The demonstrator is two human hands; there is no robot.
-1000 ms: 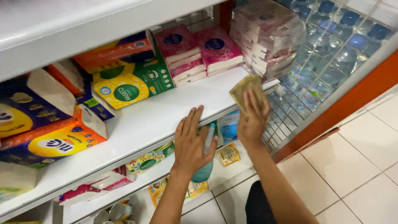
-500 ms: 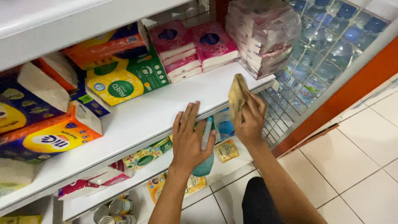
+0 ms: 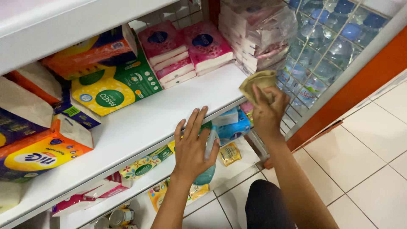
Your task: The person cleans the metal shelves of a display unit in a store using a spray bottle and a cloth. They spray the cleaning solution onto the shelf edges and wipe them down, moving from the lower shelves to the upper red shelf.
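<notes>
The left hand (image 3: 193,146) lies in the lower middle of the frame, fingers spread and stretched flat, their tips resting on the front edge of the white shelf (image 3: 140,123). Under its palm and thumb it holds a teal spray bottle (image 3: 207,169), whose body hangs below the shelf edge and whose pale trigger head shows just beside the thumb.

The right hand (image 3: 267,112) is right of centre, raised just off the shelf's right end. Its fingers are curled tight around a crumpled tan cloth (image 3: 258,85), which bunches up above the knuckles; whether the cloth touches the shelf cannot be told.

On the shelf, toward the upper middle, stand pink tissue packs (image 3: 186,51) in two stacks, with a taller stack of clear-wrapped packs (image 3: 254,34) to their right. A green and yellow tissue pack (image 3: 114,91) leans left of them, and an orange and yellow box (image 3: 40,150) sits at the far left. Behind a wire grid in the upper right are water bottles (image 3: 326,46). A lower shelf (image 3: 237,167) beneath the hands carries small packets.
</notes>
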